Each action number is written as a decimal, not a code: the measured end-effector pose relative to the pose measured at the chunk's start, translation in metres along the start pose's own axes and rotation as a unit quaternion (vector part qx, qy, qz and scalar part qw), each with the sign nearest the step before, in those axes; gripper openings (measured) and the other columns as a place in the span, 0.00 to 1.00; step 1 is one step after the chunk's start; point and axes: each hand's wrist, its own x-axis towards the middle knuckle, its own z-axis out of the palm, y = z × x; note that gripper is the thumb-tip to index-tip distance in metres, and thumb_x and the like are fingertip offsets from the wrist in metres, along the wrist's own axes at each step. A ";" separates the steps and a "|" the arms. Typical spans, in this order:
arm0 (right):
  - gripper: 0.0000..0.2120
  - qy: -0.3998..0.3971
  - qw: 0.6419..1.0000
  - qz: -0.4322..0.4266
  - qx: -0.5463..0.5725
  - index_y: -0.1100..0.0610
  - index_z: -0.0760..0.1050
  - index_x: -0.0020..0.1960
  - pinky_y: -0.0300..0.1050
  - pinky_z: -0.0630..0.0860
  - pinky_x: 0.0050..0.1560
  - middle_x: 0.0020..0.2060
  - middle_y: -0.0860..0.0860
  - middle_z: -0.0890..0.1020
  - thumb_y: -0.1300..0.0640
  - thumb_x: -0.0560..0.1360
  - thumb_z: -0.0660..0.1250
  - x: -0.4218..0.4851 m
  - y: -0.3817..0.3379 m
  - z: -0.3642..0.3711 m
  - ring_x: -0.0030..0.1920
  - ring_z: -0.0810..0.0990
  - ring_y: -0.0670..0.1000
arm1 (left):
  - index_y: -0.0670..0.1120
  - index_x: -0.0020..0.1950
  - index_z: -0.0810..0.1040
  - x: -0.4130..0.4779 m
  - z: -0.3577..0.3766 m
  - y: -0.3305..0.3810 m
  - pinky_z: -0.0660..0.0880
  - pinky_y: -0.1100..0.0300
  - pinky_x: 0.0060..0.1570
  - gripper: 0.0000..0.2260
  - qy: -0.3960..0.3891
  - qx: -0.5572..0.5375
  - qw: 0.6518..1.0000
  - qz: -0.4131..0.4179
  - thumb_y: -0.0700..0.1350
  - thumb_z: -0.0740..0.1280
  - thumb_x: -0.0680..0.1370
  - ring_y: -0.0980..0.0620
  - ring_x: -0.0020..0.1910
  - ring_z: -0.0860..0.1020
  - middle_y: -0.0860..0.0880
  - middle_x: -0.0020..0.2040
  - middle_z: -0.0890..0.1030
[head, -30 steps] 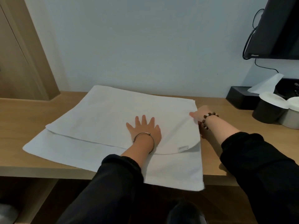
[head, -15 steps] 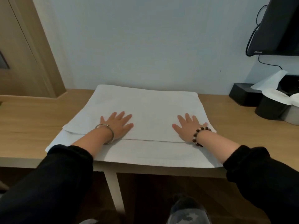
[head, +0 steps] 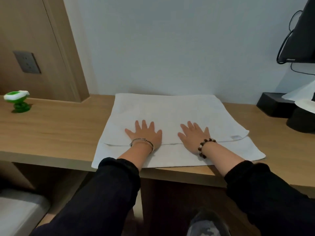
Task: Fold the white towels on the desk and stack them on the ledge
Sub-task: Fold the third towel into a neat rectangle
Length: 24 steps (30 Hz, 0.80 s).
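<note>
The counter [head: 51,137] is carrying the white towel [head: 170,111], which is lying folded once from back edge to front edge, with the upper layer stopping short of the lower. It is judged soft, light and limp, and likely to slide on the wood. The left hand [head: 144,134] and right hand [head: 194,136] are pressing flat on the upper layer, fingers spread, gripping nothing. The corners near the label [head: 236,137] are offering the best hold.

L grip [head: 144,134] flat, fingers spread, R grip [head: 194,136] flat, palms down
</note>
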 end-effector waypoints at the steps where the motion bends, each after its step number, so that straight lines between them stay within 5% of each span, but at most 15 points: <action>1: 0.27 0.016 1.000 -0.002 0.008 0.48 0.46 0.77 0.62 0.43 0.72 0.77 0.48 0.45 0.41 0.80 0.40 -0.005 -0.001 0.006 0.77 0.45 0.53 | 0.56 0.77 0.46 -0.001 -0.001 -0.004 0.41 0.32 0.68 0.27 -0.003 0.008 0.999 0.032 0.62 0.43 0.79 0.46 0.77 0.41 0.52 0.78 0.43; 5: 0.28 0.022 1.000 0.002 0.010 0.47 0.44 0.77 0.60 0.42 0.73 0.77 0.49 0.43 0.39 0.80 0.39 -0.010 0.005 0.006 0.77 0.43 0.51 | 0.58 0.77 0.47 -0.013 -0.006 -0.040 0.44 0.33 0.69 0.31 -0.021 0.035 0.979 0.198 0.68 0.48 0.77 0.49 0.77 0.43 0.53 0.78 0.44; 9: 0.35 -0.030 0.997 -0.073 0.007 0.47 0.42 0.77 0.60 0.42 0.72 0.77 0.49 0.42 0.32 0.76 0.45 -0.015 0.010 -0.004 0.77 0.41 0.52 | 0.59 0.77 0.50 -0.025 -0.012 -0.079 0.45 0.37 0.71 0.31 -0.026 0.014 0.978 0.206 0.67 0.51 0.77 0.50 0.77 0.45 0.54 0.78 0.47; 12: 0.37 -0.058 0.993 -0.105 0.021 0.46 0.44 0.77 0.57 0.42 0.73 0.77 0.47 0.44 0.31 0.75 0.51 -0.023 0.022 -0.013 0.76 0.42 0.49 | 0.54 0.76 0.57 -0.028 -0.021 -0.089 0.57 0.46 0.72 0.25 -0.003 0.035 0.971 0.235 0.60 0.53 0.80 0.48 0.75 0.56 0.50 0.76 0.59; 16: 0.29 0.005 0.993 -0.109 0.044 0.50 0.53 0.77 0.47 0.54 0.72 0.76 0.49 0.57 0.40 0.80 0.53 -0.037 0.021 -0.016 0.75 0.56 0.50 | 0.50 0.68 0.66 -0.030 -0.029 -0.090 0.72 0.49 0.55 0.16 0.059 0.130 0.942 0.302 0.53 0.52 0.82 0.44 0.56 0.76 0.47 0.60 0.76; 21: 0.26 -0.007 0.992 -0.128 0.010 0.51 0.53 0.77 0.43 0.62 0.67 0.73 0.49 0.65 0.47 0.81 0.54 -0.048 0.025 -0.032 0.70 0.66 0.51 | 0.51 0.65 0.72 -0.035 -0.025 -0.089 0.74 0.51 0.51 0.14 0.132 0.061 0.952 0.269 0.48 0.54 0.82 0.45 0.53 0.78 0.51 0.58 0.79; 24: 0.25 -0.041 0.992 -0.118 -0.011 0.51 0.53 0.75 0.46 0.73 0.54 0.62 0.53 0.76 0.53 0.80 0.55 -0.046 0.026 -0.040 0.55 0.77 0.55 | 0.49 0.57 0.77 -0.037 -0.024 -0.082 0.74 0.54 0.47 0.13 0.160 0.076 0.958 0.228 0.47 0.54 0.81 0.46 0.49 0.78 0.50 0.51 0.81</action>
